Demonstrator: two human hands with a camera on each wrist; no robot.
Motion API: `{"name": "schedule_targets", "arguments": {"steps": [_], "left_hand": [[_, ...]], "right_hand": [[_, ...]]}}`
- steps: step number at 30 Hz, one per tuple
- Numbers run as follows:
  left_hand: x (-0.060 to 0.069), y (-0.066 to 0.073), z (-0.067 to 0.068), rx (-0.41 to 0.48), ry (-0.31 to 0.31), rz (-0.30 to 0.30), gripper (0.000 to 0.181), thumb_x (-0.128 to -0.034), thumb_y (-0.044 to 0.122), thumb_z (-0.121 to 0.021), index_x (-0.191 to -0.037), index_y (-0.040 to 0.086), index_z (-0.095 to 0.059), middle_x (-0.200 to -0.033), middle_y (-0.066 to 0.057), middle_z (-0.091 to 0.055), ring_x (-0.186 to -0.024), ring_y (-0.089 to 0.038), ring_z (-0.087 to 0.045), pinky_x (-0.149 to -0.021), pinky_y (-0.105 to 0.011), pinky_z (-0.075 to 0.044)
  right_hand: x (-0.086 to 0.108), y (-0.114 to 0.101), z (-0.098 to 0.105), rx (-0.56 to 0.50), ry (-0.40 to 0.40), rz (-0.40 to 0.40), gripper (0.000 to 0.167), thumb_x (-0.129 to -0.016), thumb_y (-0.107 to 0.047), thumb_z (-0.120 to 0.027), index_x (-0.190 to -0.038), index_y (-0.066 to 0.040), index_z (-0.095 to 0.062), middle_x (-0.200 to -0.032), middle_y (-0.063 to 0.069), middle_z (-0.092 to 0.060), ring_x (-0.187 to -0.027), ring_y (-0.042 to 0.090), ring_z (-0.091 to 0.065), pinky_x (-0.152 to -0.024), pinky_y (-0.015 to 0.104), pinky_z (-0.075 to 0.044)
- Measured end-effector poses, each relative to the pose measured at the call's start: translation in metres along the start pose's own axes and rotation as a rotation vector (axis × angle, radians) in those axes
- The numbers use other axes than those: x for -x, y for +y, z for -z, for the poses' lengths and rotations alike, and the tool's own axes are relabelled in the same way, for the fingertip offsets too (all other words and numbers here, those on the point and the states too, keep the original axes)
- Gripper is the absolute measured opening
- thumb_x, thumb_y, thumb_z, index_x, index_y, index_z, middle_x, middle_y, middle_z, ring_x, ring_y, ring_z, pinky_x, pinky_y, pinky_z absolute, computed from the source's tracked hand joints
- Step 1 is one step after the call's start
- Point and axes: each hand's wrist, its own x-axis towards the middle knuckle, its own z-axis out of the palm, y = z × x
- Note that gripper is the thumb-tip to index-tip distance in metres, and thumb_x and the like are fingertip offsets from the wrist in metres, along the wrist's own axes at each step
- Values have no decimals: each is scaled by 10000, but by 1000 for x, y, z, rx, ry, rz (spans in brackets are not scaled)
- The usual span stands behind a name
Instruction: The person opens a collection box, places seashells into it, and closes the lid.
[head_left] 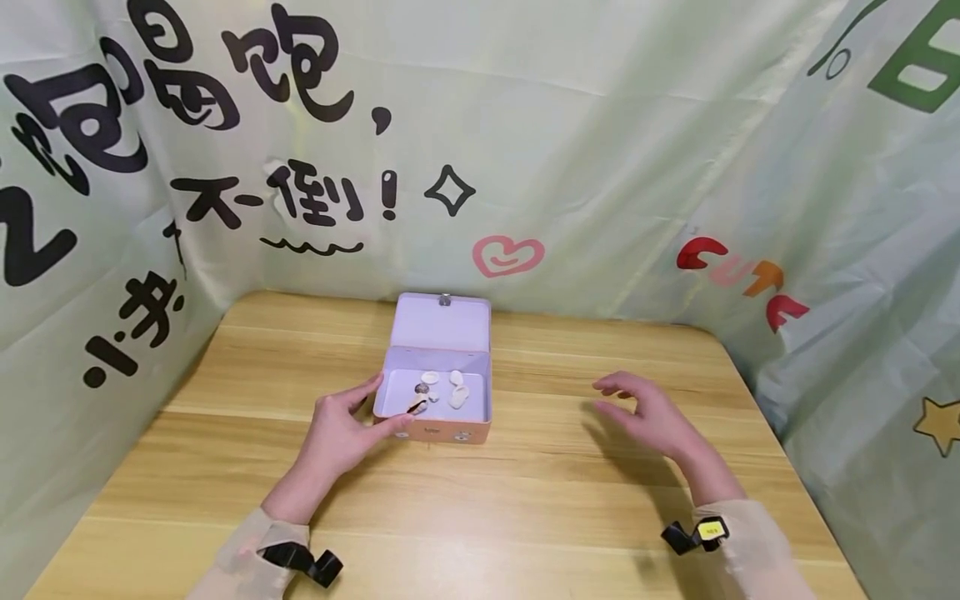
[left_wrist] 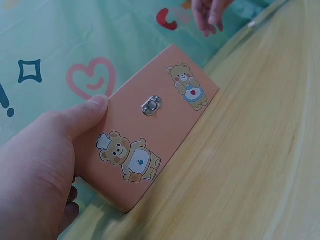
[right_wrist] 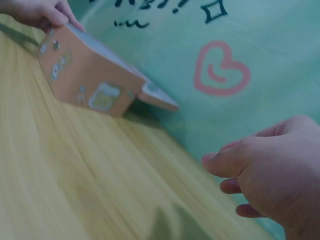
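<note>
A small orange tin box [head_left: 446, 431] with a lilac inside sits on the table, its hinged lid [head_left: 441, 323] swung back. In it lie several whitish shells [head_left: 458, 398] and a few darker small pieces [head_left: 422, 388]. My left hand [head_left: 339, 432] grips the box's left side, the thumb at the front rim. Bear pictures and a metal catch [left_wrist: 151, 106] show on the box front in the left wrist view. Well to the right, my right hand [head_left: 654, 418] hovers above the table with fingers loosely bent and nothing held. The left hand's other fingers are partly hidden.
The wooden table [head_left: 540, 517] has rounded far corners. A pale printed cloth [head_left: 600, 167] with lettering, a heart and a star hangs behind it and along both sides. Each wrist wears a black camera mount [head_left: 303, 562].
</note>
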Motion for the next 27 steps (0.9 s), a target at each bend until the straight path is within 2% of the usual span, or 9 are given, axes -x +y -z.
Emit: {"name": "schedule_targets", "arguments": {"steps": [6, 9, 10, 13, 15, 17, 23, 27], "left_hand": [[0, 0, 0, -6, -1, 2, 849, -746, 408, -991, -1384, -39, -654, -1401, -174, -626, -1318, -370, -569, -1036, -535, -503], [0, 0, 0, -4, -1, 9, 859, -742, 427, -989, -1385, -36, -656, -1402, -178, -624, -1318, -369, -570, -1038, -536, -502], [0, 0, 0, -2, -3, 12, 858, -743, 426, -989, -1387, -33, -656, -1405, -178, -623, -1320, -370, -569, -1040, -535, -500], [0, 0, 1, 4, -6, 21, 852, -744, 411, -992, -1393, -26, -654, -1414, -173, -619, -1324, -370, -566, -1042, -531, -498], [0, 0, 1, 8, -9, 25, 848, -744, 396, -994, -1396, -25, -653, -1417, -170, -617, -1327, -368, -564, -1044, -527, -497], [0, 0, 0, 9, -10, 28, 844, -745, 385, -996, -1397, -25, -652, -1419, -167, -616, -1331, -365, -559, -1046, -525, -495], [0, 0, 0, 14, -12, 27, 835, -748, 371, -996, -1399, -23, -653, -1422, -163, -615, -1338, -356, -550, -1052, -520, -489], [0, 0, 0, 15, -7, 26, 831, -748, 367, -997, -1398, -20, -655, -1421, -165, -616, -1334, -355, -553, -1051, -521, -488]], "right_hand": [[19, 20, 7, 49, 26, -32, 296, -954, -50, -791, -1230, 34, -724, -1216, 132, -725, -1126, 372, -665, -945, 621, -536], [27, 29, 10, 76, 41, -70, 310, -934, -69, -819, -1218, 20, -734, -1221, 145, -721, -1135, 363, -661, -970, 574, -536], [30, 32, 11, 80, 43, -86, 319, -930, -81, -827, -1221, 15, -735, -1231, 149, -716, -1143, 360, -659, -983, 527, -542], [39, 40, 14, 77, 52, -116, 347, -913, -98, -850, -1220, 17, -738, -1251, 171, -708, -1149, 370, -660, -1010, 283, -520], [44, 45, 17, 81, 58, -119, 357, -899, -100, -865, -1211, 20, -740, -1233, 174, -714, -1128, 376, -667, -993, 134, -451], [48, 49, 19, 87, 67, -127, 353, -889, -102, -874, -1195, 15, -745, -1207, 162, -725, -1110, 375, -669, -961, 52, -387], [61, 58, 24, 125, 84, -173, 350, -896, -151, -877, -1190, -9, -750, -1169, 132, -737, -1082, 341, -671, -912, 109, -438], [65, 61, 23, 142, 99, -181, 340, -883, -163, -890, -1173, -39, -760, -1159, 105, -738, -1078, 298, -654, -910, 89, -401]]}}
